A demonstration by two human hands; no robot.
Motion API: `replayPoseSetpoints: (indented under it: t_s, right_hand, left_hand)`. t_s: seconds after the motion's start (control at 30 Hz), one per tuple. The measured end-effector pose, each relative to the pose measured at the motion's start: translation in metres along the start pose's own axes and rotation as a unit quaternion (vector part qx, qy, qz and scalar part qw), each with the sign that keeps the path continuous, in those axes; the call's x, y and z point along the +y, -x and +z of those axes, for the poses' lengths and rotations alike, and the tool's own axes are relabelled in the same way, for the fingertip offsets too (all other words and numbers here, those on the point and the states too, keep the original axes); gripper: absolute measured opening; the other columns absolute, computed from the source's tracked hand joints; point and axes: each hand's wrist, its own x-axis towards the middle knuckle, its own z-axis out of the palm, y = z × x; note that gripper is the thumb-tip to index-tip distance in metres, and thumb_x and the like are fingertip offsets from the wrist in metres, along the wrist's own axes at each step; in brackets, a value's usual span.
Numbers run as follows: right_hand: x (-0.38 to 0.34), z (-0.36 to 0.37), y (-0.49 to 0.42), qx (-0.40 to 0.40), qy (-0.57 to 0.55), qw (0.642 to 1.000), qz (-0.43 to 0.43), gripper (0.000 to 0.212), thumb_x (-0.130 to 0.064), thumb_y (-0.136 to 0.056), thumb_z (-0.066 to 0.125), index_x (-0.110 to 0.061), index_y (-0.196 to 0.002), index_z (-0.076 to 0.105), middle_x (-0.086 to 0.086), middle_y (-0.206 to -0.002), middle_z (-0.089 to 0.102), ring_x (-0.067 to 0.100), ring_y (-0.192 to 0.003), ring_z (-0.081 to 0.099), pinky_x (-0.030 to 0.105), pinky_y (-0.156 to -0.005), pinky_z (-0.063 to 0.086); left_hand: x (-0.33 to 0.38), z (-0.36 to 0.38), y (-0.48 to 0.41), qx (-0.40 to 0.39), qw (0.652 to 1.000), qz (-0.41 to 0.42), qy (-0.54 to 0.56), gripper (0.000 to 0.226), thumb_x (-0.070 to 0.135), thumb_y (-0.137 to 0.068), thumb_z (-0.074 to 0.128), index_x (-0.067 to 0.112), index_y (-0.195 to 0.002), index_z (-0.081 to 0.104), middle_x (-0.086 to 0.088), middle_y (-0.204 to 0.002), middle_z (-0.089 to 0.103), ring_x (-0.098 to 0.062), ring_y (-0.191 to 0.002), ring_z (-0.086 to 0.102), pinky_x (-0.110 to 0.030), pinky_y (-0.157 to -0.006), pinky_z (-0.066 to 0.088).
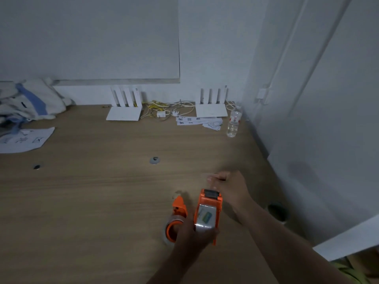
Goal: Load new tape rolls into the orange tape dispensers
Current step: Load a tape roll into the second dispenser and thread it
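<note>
My left hand [189, 234] grips an orange tape dispenser [209, 203] from below, with a clear tape roll [205, 220] seated in it. Just beyond the dispenser's black front end, my right hand [229, 185] is curled and pinches what looks like the clear tape end [211, 177], blurred by motion. A second orange dispenser [177, 210] lies on the wooden table [102, 201] just left of the first one, with a clear roll [170, 232] on its orange hub.
Two white routers [125, 111] [212, 109] stand at the back wall with tangled cables [164, 109] between them. Paper strips [196, 120] and a water bottle [233, 124] lie at the back right. Cloth [30, 99] and a printed sheet [24, 140] sit at the left. A white wall panel [328, 140] borders the right.
</note>
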Motion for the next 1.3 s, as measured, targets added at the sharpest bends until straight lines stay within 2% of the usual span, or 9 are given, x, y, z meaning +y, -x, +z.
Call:
replayPoseSetpoints:
  t_s: [0.1, 0.2, 0.37, 0.57, 0.63, 0.7, 0.83, 1.1, 1.3]
  right_hand:
    - [0.005, 0.001, 0.0, 0.024, 0.007, 1.0, 0.012, 0.022, -0.027, -0.077, 0.076, -0.006, -0.07, 0.074, 0.017, -0.069, 0.072, 0.009, -0.06, 0.059, 0.037, -0.061, 0.05]
    - [0.004, 0.006, 0.002, 0.019, -0.001, 1.0, 0.018, 0.011, -0.024, -0.078, 0.076, -0.014, -0.075, 0.078, 0.001, -0.067, 0.075, 0.017, -0.069, 0.071, 0.037, -0.069, 0.056]
    - [-0.002, 0.007, 0.002, 0.032, -0.013, 0.999, 0.007, 0.008, -0.025, -0.08, 0.075, -0.019, -0.078, 0.079, -0.012, -0.055, 0.068, 0.002, -0.062, 0.063, 0.026, -0.065, 0.049]
    - [-0.011, -0.001, -0.009, 0.025, 0.014, 0.999, -0.041, 0.022, -0.036, -0.076, 0.072, -0.016, -0.084, 0.074, 0.008, -0.067, 0.073, 0.023, -0.071, 0.072, 0.04, -0.07, 0.057]
    - [-0.009, -0.001, -0.011, 0.03, 0.009, 0.999, -0.038, 0.019, -0.036, -0.075, 0.072, -0.02, -0.084, 0.073, 0.008, -0.068, 0.074, 0.022, -0.071, 0.072, 0.041, -0.072, 0.057]
    - [-0.006, -0.003, -0.015, 0.033, -0.003, 0.999, -0.027, 0.018, -0.038, -0.073, 0.073, -0.024, -0.084, 0.073, 0.007, -0.067, 0.074, 0.019, -0.066, 0.072, 0.043, -0.073, 0.058]
    - [-0.007, -0.008, -0.025, 0.046, -0.019, 0.999, -0.003, 0.023, -0.031, -0.074, 0.075, -0.009, -0.081, 0.076, 0.016, -0.071, 0.074, 0.01, -0.061, 0.061, 0.046, -0.071, 0.059]
    - [-0.011, -0.009, -0.037, 0.014, -0.088, 0.995, 0.034, 0.018, -0.01, -0.084, 0.071, 0.007, -0.077, 0.076, 0.009, -0.058, 0.063, 0.001, -0.045, 0.051, 0.02, -0.052, 0.045]
    - [-0.008, -0.01, -0.049, -0.02, -0.106, 0.992, 0.065, 0.022, -0.005, -0.088, 0.067, 0.016, -0.09, 0.07, 0.006, -0.056, 0.056, 0.0, -0.039, 0.047, 0.011, -0.04, 0.039]
  left_hand:
    - [-0.007, 0.001, 0.0, 0.006, 0.999, 0.012, -0.046, 0.044, 0.03, -0.06, 0.078, 0.016, -0.099, 0.064, -0.008, -0.086, 0.075, -0.02, -0.077, 0.074, -0.045, -0.069, 0.062]
    - [-0.005, 0.0, -0.001, 0.015, 0.996, 0.02, -0.082, 0.039, 0.039, -0.065, 0.077, 0.021, -0.098, 0.064, -0.003, -0.084, 0.075, -0.015, -0.075, 0.073, -0.044, -0.07, 0.061]
    - [-0.004, -0.003, -0.008, 0.031, 0.997, 0.01, -0.068, 0.032, 0.039, -0.066, 0.077, 0.022, -0.091, 0.068, -0.004, -0.081, 0.077, -0.016, -0.072, 0.074, -0.047, -0.067, 0.061]
    - [0.006, -0.007, -0.008, 0.06, 0.995, 0.021, -0.081, 0.02, 0.031, -0.081, 0.072, 0.014, -0.073, 0.066, -0.002, -0.056, 0.068, -0.011, -0.05, 0.066, -0.043, -0.057, 0.059]
    - [0.005, -0.007, -0.007, 0.062, 0.994, 0.038, -0.084, 0.017, 0.029, -0.079, 0.075, 0.016, -0.074, 0.066, -0.002, -0.054, 0.066, -0.003, -0.049, 0.065, -0.035, -0.056, 0.059]
    - [0.006, -0.008, -0.003, 0.071, 0.992, 0.056, -0.093, 0.015, 0.017, -0.074, 0.081, 0.019, -0.075, 0.066, 0.005, -0.053, 0.061, 0.009, -0.055, 0.063, -0.007, -0.058, 0.048]
    - [0.007, -0.01, 0.005, 0.048, 0.991, 0.087, -0.085, 0.031, 0.001, -0.064, 0.086, 0.003, -0.091, 0.071, 0.007, -0.068, 0.067, 0.011, -0.06, 0.065, -0.005, -0.053, 0.046]
    - [-0.002, -0.007, 0.009, 0.094, 0.979, 0.146, -0.106, 0.038, 0.045, -0.064, 0.075, 0.019, -0.089, 0.065, 0.004, -0.07, 0.065, 0.004, -0.063, 0.059, -0.016, -0.058, 0.05]
    - [0.014, -0.005, 0.014, 0.092, 0.979, 0.167, -0.066, 0.026, 0.036, -0.064, 0.075, 0.029, -0.085, 0.061, 0.012, -0.066, 0.062, 0.002, -0.065, 0.062, -0.006, -0.058, 0.044]
